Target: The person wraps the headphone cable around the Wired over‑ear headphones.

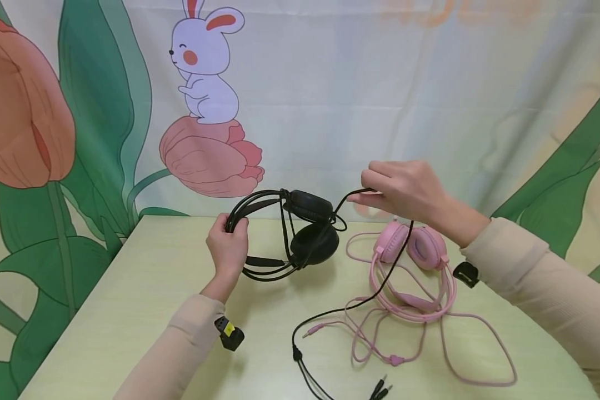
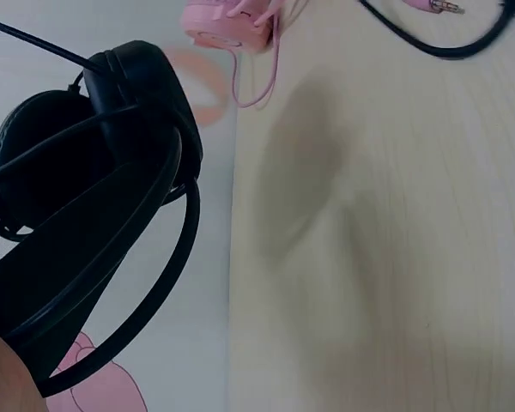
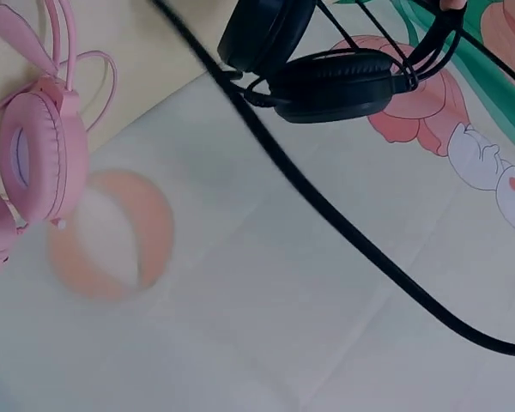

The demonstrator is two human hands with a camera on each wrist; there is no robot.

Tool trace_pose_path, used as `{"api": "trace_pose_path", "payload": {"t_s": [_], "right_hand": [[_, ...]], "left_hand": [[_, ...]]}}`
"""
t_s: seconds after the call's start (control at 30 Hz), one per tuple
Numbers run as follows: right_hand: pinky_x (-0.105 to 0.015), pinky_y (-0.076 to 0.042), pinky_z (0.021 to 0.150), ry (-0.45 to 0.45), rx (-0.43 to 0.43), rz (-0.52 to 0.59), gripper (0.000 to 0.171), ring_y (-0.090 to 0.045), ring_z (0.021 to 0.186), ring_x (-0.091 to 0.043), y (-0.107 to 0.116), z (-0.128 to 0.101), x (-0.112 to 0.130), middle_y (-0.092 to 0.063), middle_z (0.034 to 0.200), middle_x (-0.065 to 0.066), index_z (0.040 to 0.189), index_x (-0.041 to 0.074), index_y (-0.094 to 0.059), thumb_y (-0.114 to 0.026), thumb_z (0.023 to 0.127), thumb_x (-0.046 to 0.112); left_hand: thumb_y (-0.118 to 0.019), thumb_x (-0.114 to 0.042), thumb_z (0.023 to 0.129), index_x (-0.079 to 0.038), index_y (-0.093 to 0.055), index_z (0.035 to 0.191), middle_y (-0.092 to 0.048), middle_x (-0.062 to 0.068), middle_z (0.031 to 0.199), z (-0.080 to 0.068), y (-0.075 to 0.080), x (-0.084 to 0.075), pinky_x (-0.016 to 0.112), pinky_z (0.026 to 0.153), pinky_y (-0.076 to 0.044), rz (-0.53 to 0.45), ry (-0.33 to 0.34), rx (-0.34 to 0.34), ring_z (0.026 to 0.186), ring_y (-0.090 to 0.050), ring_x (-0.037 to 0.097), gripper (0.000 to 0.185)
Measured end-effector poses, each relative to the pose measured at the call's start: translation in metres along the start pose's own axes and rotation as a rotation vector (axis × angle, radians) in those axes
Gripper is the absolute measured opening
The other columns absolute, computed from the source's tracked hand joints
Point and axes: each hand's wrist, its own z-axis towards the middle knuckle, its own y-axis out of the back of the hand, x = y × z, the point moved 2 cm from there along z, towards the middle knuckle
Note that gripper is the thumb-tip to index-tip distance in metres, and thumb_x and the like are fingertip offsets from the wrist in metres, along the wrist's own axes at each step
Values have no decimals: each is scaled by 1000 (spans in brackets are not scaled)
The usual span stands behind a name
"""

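Note:
A pair of black headphones [image 1: 314,244] is held up over the far part of the table, its ear cups pointing right. My left hand [image 1: 228,244] grips the headband at its top, thumb and fingers around it. To the right and a little higher, my right hand [image 1: 402,189] pinches the black cable [image 1: 390,272] of these headphones. From that hand the cable hangs down to the table and runs to a splitter with two plugs [image 1: 380,389] near the front edge. In the left wrist view the headband [image 2: 77,232] crosses the left side.
Pink headphones [image 1: 415,300] lie on the right of the pale wooden table [image 1: 130,311], their pink cable [image 1: 480,383] looped around them. A pink plug [image 1: 314,331] lies near the black cable. Behind the table hangs a printed curtain [image 1: 320,83] with a rabbit and tulips.

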Motion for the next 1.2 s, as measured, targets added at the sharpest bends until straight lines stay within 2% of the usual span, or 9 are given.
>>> {"api": "trace_pose_path", "payload": {"t_s": [0.2, 0.43, 0.63, 0.8, 1.2], "right_hand": [[-23, -8, 40, -25, -62, -72, 48, -18, 37, -7, 1, -1, -5, -27, 50, 5, 58, 14, -34, -55, 87, 47], [-23, -7, 41, 34, -75, -65, 43, -18, 39, -8, 0, 5, -8, -26, 54, 5, 60, 13, -38, -55, 88, 41], [-24, -10, 39, 71, -52, -47, 37, -22, 41, -10, -5, 7, -7, -29, 58, 2, 66, 11, -43, -52, 92, 36], [-24, -12, 38, 76, -32, -70, 33, -23, 42, -11, -11, 3, -9, -32, 60, 0, 68, 10, -44, -49, 94, 31], [-26, -15, 37, -10, 75, -144, 21, -25, 46, -14, -19, -15, -26, -34, 65, -2, 76, 8, -45, -50, 94, 18]], "left_hand": [[-60, -19, 79, -10, -59, 76, -43, -4, 54, -2, -1, -6, 25, 45, -30, 21, -59, 71, 50, -41, 12, 10], [-60, -15, 79, -9, -60, 78, -49, 2, 56, -7, -4, -15, 25, 47, -34, 27, -145, 172, 52, -45, 15, 6], [-59, -14, 81, -9, -61, 82, -54, 5, 60, -15, -8, -20, 26, 47, -37, 26, -206, 271, 53, -48, 17, 5], [-60, -14, 80, -11, -62, 83, -53, 3, 60, -19, -9, -24, 27, 48, -36, 20, -243, 319, 54, -46, 16, 4], [-61, -9, 77, -13, -63, 81, -51, 0, 58, -33, -12, -36, 25, 48, -36, -34, -313, 429, 52, -45, 13, 6]]}}
